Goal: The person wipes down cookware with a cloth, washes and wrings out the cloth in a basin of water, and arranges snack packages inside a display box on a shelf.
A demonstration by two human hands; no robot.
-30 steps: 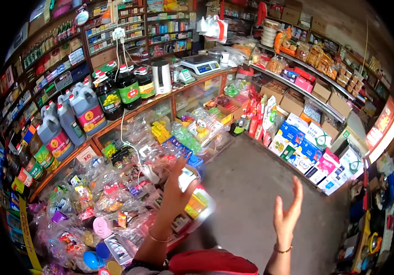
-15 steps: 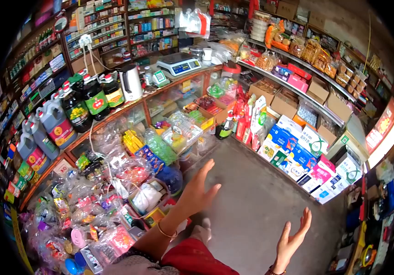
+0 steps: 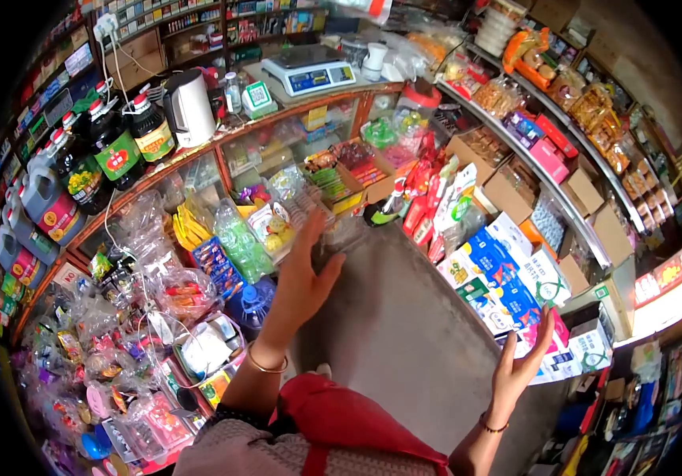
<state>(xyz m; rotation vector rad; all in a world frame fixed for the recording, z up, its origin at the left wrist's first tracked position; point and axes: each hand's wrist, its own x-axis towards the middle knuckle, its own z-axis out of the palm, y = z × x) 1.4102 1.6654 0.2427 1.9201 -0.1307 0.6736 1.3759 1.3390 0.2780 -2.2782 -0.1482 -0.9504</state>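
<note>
My left hand (image 3: 307, 278) is raised at the middle of the view, its fingers apart and nothing in it; a bracelet circles the wrist. Behind it lie a green-wrapped pack of bottles (image 3: 243, 242) and a blue water jug (image 3: 253, 304). My right hand (image 3: 518, 366) is held up at the lower right, thumb and fingers spread, holding nothing. It overlaps the view of stacked blue and white cartons (image 3: 507, 270). Neither hand visibly touches any goods.
A glass counter (image 3: 222, 163) carries a scale (image 3: 309, 73), a kettle (image 3: 190, 109) and dark bottles (image 3: 115, 143). Bagged snacks (image 3: 186, 293) are heaped at the left. Shelves (image 3: 547, 170) line the right side, above the grey floor (image 3: 404, 333).
The view has shifted toward the counter and cartons, which look closer. My left hand has turned more upright since half a second ago. Both hands stay raised and open.
</note>
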